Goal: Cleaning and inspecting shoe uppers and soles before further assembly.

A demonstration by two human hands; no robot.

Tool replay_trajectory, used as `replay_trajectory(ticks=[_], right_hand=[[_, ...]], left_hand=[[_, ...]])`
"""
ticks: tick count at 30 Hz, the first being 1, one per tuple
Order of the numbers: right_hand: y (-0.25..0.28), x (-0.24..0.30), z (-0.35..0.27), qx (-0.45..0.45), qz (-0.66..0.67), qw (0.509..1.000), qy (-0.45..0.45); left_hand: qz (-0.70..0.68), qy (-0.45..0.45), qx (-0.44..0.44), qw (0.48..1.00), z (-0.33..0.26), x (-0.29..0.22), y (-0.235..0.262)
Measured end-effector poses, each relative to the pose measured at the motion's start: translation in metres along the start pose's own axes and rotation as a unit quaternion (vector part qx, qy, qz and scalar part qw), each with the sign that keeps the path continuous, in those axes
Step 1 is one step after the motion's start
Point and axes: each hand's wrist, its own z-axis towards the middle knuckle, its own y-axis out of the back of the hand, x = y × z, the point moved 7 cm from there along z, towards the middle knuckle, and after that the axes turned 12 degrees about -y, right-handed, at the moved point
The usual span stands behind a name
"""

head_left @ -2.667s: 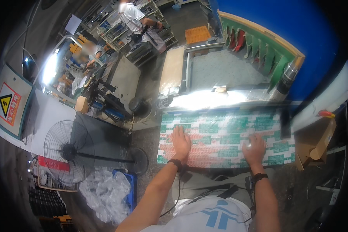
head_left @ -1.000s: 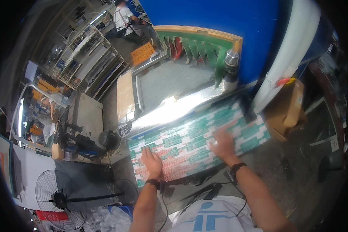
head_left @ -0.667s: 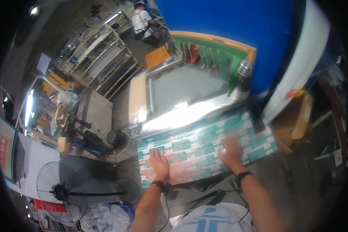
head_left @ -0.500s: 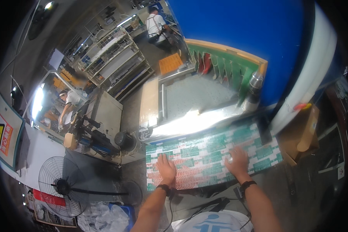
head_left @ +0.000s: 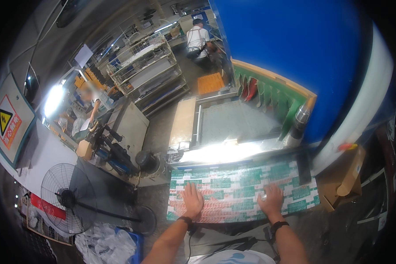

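Note:
A board or worktop covered in green, white and red printed sheeting lies in front of me, glossy where light falls on it. My left hand rests flat on its left part, fingers stretched forward and holding nothing. On the right part lies my right hand, palm down with its fingers extended. A small shiny spot shows beside its thumb, too small to name. Dark bands circle both wrists, the left band and the right band.
Beyond the sheeting is a bright light strip and a grey work surface. Red-handled tools hang on a green panel. A fan stands left, a cardboard box right. Two people work farther off.
My view has tilted, so the background sits farther right and lower in the picture. Both hands stay on the printed sheeting, with little movement across it.

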Motion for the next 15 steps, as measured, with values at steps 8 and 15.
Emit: replay_trajectory(ticks=[8, 15], right_hand=[[-0.0057, -0.0032, -0.0026, 0.017, 0.01, 1.0, -0.011], [-0.0058, -0.0034, -0.0024, 0.011, -0.004, 1.0, -0.002]], left_hand=[[-0.008, 0.019, -0.026, 0.999, -0.0101, -0.0066, 0.0018], [0.006, 0.019, -0.023, 1.0, -0.0099, -0.0071, -0.0001]])
